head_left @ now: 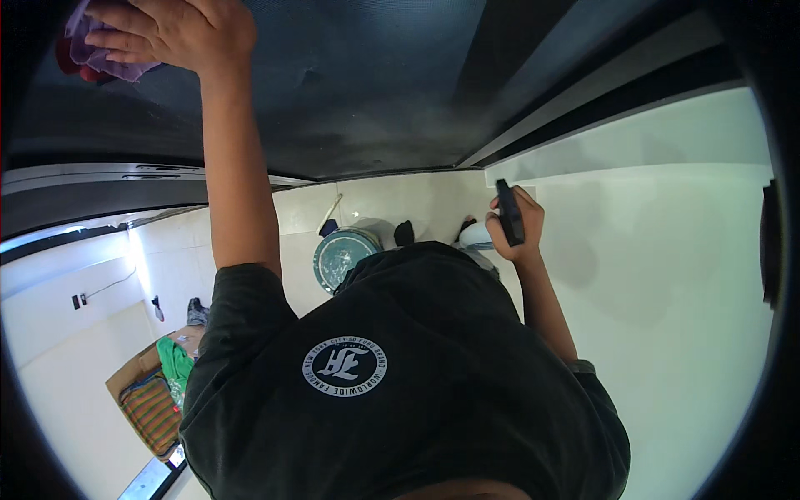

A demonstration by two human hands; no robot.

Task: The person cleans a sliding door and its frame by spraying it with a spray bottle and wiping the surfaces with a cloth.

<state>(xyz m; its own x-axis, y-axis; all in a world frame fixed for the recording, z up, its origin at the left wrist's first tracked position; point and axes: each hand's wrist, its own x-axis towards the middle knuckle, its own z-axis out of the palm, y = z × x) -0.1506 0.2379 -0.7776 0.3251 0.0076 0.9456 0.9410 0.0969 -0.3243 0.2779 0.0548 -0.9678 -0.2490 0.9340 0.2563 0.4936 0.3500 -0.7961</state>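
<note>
High at the upper left, my left hand point(179, 33) reaches up to a dark, glossy panel point(367, 92). Its fingers lie over a crumpled purple cloth point(82, 42), keeping it against the panel. Some red material point(90, 75) peeks out under the cloth; what it belongs to is hidden. Lower down on the right, my right hand point(525, 223) is closed around a black oblong object point(508, 212), held upright clear of the panel. Its exact kind does not show.
A round teal lid or bucket point(346, 257) with white smears stands on the pale floor by my feet, near the panel's base. At left, an open cardboard box point(133, 375) holds striped and green cloth. A pale wall point(667, 137) rises on the right.
</note>
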